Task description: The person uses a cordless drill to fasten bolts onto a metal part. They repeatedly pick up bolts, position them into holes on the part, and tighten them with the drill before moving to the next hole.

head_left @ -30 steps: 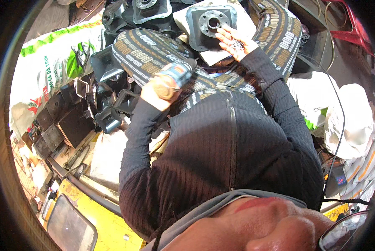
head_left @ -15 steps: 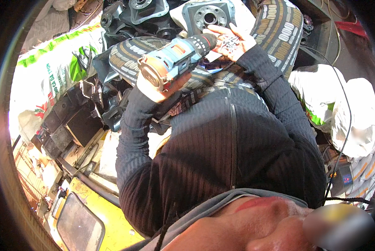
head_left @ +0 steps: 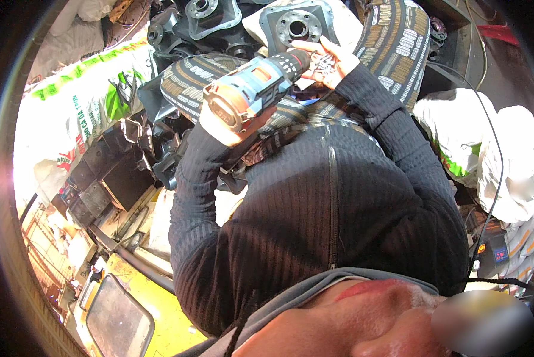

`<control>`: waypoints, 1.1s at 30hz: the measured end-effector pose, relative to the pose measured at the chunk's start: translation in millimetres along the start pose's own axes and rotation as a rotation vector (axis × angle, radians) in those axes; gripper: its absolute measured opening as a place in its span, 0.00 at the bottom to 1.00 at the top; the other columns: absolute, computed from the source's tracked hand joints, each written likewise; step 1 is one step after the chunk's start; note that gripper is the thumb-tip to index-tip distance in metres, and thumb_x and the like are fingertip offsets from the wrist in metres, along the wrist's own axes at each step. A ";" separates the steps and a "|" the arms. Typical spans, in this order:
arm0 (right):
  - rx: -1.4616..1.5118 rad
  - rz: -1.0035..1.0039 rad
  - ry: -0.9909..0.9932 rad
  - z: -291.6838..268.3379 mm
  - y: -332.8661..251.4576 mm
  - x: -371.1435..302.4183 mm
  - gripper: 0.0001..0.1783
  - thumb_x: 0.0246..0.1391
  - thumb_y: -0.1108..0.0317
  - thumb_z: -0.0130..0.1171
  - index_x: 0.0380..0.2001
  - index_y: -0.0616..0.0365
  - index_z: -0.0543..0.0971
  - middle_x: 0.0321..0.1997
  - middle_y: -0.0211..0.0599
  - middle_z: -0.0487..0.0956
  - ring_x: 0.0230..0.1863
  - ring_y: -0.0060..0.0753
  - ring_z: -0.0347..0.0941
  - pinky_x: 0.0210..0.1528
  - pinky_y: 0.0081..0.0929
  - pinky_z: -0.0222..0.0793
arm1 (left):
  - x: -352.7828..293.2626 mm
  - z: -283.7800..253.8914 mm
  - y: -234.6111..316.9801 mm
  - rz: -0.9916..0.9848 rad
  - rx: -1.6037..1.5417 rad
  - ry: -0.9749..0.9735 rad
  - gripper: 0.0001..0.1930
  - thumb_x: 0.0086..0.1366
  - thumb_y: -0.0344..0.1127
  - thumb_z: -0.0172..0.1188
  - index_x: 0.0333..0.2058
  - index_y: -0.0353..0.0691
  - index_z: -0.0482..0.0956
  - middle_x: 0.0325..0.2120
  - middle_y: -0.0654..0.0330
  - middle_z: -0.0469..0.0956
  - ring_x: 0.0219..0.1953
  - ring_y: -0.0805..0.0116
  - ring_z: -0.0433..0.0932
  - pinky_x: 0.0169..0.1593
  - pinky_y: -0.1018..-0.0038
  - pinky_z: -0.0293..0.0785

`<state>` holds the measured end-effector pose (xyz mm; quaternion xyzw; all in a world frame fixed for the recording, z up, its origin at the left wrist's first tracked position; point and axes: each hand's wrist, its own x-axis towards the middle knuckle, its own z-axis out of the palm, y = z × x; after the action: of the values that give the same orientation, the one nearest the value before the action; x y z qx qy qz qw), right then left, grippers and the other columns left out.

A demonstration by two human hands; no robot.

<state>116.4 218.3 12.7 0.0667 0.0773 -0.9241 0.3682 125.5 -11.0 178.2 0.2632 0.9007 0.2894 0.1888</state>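
Observation:
My left hand [head_left: 222, 129] is wrapped round the handle of a blue cordless drill [head_left: 256, 83], whose chuck points toward my other hand. Palm up with its fingers partly curled, my right hand [head_left: 341, 72] carries several small silver screws [head_left: 323, 63]. The drill's front end is at the fingers of that hand, and I cannot make out a bit. Just beyond both hands sits a dark grey metal housing [head_left: 312, 16] with a round, holed flange [head_left: 283, 30] in its middle, on a white sheet or sack. My patterned trouser legs lie beneath the hands.
More dark metal housings [head_left: 222, 19] are heaped at the far left. A white and green sack [head_left: 76, 113] lies at the left. White bags [head_left: 457, 128] stand at the right beside a hanging black cable [head_left: 497, 143]. A yellow panel [head_left: 169, 315] is at the lower left.
The drill and my left hand have shifted slightly right. My right hand's fingers are curled more around the screws, and the view has moved a little.

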 end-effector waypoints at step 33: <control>-0.319 0.038 0.257 8.7 4.2 -6.5 0.17 0.54 0.65 0.54 0.44 0.64 0.71 0.30 0.36 0.72 0.28 0.24 0.70 0.25 0.15 0.68 | -12.0 -24.1 9.5 0.051 0.101 -0.090 0.21 0.48 0.35 0.64 0.43 0.42 0.73 0.38 0.57 0.76 0.40 0.58 0.75 0.45 0.67 0.70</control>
<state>123.4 218.0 22.0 0.1261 0.2679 -0.8770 0.3785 126.5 -21.5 204.7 0.3081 0.8978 0.2363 0.2080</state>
